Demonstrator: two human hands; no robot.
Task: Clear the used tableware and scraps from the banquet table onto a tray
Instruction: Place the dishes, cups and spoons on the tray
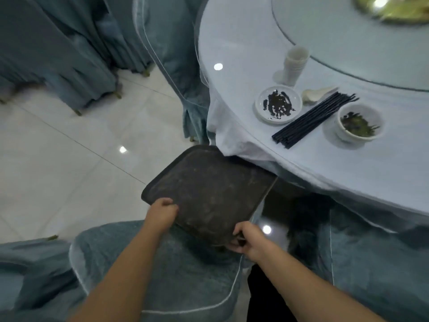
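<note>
Just beside the near left edge of the round tabletop (234, 49), a dark brown tray (209, 194) is held in the air, lower than the cloth. Its surface is worn and scratched, and nothing lies on it. One rounded corner points far, toward the table, and the far right side goes under the hanging white cloth. From this view the tray looks almost square, so I cannot tell its long axis.

The left hand (162, 212) grips the near left rim, with the thumb on top. The right hand (248, 238) is clamped on the near corner, its fingers curled around the rim.

Under the tray is a chair (162, 275) in a blue-grey cover with white piping. More chairs in the same cover stand at the left, far and right. The floor (58, 159) is of pale glossy tiles that reflect the ceiling lamps.

On the tabletop, under a clear sheet, lies a small white plate (278, 104) with dark scraps. Just right of it is a bundle of black chopsticks (313, 119), its long axis running from near left to far right. A white spoon (318, 94) lies at the far side of the bundle. A white bowl (358, 123) with green leaf scraps stands right of the chopsticks. Farther away is a stack of white cups (294, 65), close to the rim of a glass turntable (348, 38).
</note>
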